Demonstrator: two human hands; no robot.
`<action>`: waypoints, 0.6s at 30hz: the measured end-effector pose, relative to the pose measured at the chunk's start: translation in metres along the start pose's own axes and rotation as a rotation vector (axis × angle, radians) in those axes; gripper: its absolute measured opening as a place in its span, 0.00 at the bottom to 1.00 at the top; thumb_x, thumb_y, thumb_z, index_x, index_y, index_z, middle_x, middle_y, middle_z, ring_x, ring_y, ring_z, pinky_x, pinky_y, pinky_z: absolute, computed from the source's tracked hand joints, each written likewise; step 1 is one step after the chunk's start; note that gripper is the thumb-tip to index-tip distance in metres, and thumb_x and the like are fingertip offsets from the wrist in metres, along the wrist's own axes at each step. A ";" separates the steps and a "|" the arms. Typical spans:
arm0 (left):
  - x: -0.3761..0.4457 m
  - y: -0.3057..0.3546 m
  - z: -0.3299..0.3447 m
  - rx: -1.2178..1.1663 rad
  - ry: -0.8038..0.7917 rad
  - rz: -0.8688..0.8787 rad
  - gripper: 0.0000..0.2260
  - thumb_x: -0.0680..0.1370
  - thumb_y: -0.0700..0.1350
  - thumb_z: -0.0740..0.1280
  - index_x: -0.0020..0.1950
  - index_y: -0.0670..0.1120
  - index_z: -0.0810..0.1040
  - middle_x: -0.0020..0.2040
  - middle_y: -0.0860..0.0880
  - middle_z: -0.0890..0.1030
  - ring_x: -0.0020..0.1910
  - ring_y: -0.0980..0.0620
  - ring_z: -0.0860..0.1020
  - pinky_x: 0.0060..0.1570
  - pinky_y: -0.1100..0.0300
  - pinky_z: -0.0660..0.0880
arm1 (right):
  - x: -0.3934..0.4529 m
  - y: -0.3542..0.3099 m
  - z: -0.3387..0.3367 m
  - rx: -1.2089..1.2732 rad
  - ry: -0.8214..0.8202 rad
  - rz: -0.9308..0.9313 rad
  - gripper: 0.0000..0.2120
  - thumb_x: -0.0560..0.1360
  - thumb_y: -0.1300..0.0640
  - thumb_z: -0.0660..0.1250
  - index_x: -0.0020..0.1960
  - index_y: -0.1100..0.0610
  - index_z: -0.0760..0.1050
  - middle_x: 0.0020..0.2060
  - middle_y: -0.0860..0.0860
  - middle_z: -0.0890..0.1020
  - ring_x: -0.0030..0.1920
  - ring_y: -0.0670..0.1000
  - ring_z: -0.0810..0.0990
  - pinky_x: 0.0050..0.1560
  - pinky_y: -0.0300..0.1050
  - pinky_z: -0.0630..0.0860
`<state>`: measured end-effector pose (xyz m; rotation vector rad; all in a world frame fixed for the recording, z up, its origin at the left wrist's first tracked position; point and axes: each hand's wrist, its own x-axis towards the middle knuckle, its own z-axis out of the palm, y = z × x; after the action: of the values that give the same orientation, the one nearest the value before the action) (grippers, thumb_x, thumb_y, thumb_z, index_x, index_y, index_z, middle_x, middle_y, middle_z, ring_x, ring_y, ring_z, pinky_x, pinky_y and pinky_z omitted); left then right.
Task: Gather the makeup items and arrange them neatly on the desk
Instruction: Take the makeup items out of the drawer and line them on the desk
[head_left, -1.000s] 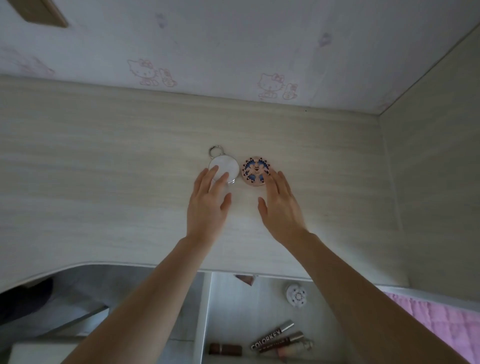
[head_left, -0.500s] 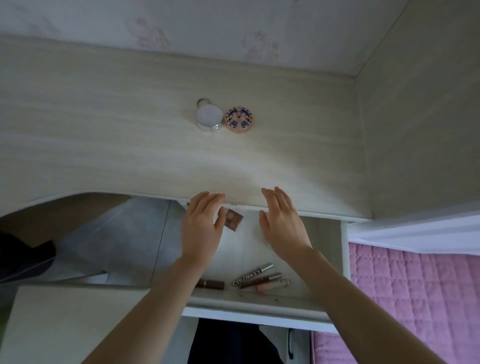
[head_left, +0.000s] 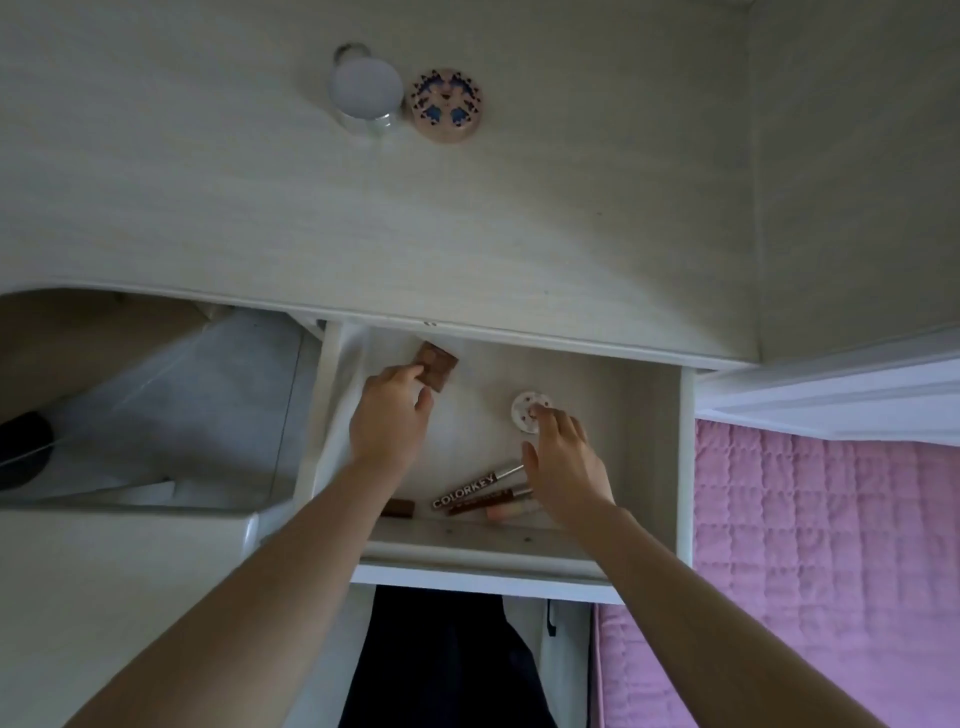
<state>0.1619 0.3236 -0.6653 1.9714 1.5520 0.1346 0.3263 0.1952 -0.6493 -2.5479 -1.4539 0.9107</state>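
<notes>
**Two on the worktop, the drawer not yet cleared**

Head view: I see two items already set side by side on the worktop (head_left: 208, 208) at twelve o'clock, a white round compact (head_left: 366, 88) and a patterned pink compact (head_left: 447, 105). Below, in the open drawer (head_left: 660, 467), my left hand (head_left: 389, 418) reaches with curled fingers touching a brown square palette (head_left: 439, 366) at eleven o'clock, not yet lifting it. My right hand (head_left: 566, 467), fingers loosely spread, touches a small white round case (head_left: 530, 415). At six o'clock lie the lip tubes (head_left: 475, 488), untouched. I judge roughly a third done.
</notes>
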 end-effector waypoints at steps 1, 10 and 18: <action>0.008 -0.002 0.005 0.001 -0.013 -0.024 0.16 0.78 0.46 0.63 0.65 0.47 0.75 0.62 0.48 0.77 0.60 0.46 0.73 0.52 0.48 0.76 | 0.006 0.003 0.004 -0.012 -0.011 0.026 0.22 0.79 0.53 0.60 0.71 0.57 0.62 0.66 0.54 0.70 0.66 0.56 0.68 0.55 0.53 0.75; 0.047 -0.012 0.042 0.087 -0.066 -0.159 0.20 0.77 0.51 0.66 0.66 0.43 0.71 0.62 0.43 0.73 0.61 0.41 0.72 0.47 0.46 0.75 | 0.049 0.008 0.020 0.097 -0.016 0.326 0.27 0.78 0.46 0.62 0.72 0.56 0.59 0.66 0.56 0.66 0.64 0.59 0.66 0.56 0.53 0.72; 0.062 -0.010 0.054 0.027 -0.038 -0.212 0.23 0.72 0.56 0.71 0.60 0.43 0.73 0.59 0.44 0.74 0.58 0.41 0.74 0.46 0.47 0.76 | 0.055 0.004 0.026 0.214 -0.009 0.340 0.25 0.78 0.49 0.63 0.70 0.59 0.63 0.66 0.57 0.68 0.65 0.58 0.65 0.61 0.54 0.69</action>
<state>0.1956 0.3593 -0.7315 1.8049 1.7334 -0.0108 0.3364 0.2319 -0.6971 -2.6692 -0.8787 1.0540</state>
